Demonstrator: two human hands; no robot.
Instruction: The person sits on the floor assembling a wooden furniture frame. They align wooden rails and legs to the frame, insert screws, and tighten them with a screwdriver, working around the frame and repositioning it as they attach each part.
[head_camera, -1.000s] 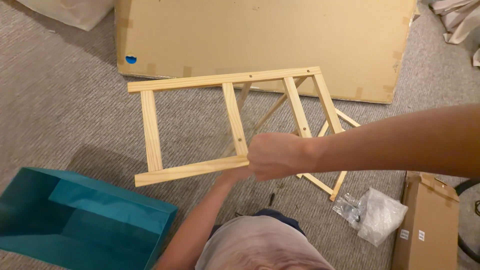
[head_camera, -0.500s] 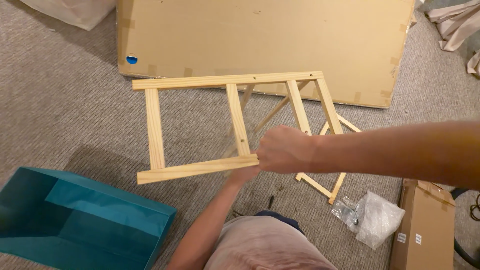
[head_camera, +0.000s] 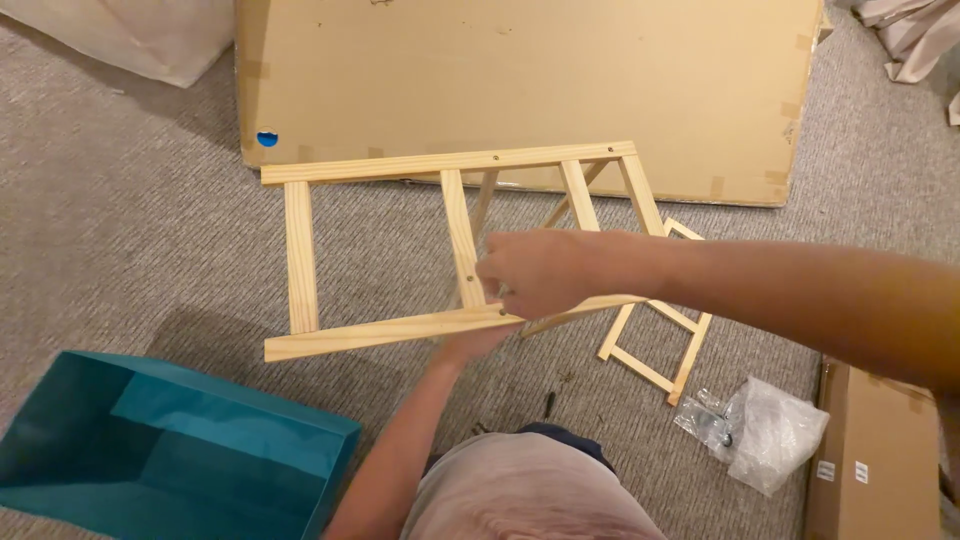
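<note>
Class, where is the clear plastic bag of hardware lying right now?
The clear plastic bag lies on the carpet at lower right of the head view, between the small wooden frame and the narrow cardboard box.

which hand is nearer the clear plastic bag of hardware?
Right. The right hand grips the wooden frame up and left of the plastic bag; the left hand, under the frame's lower rail, sits farther left.

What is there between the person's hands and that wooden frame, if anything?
Nothing visible. The right hand already rests on the wooden frame at its middle slat and lower rail, and the left hand touches the lower rail from underneath. Its fingers are mostly hidden.
</note>
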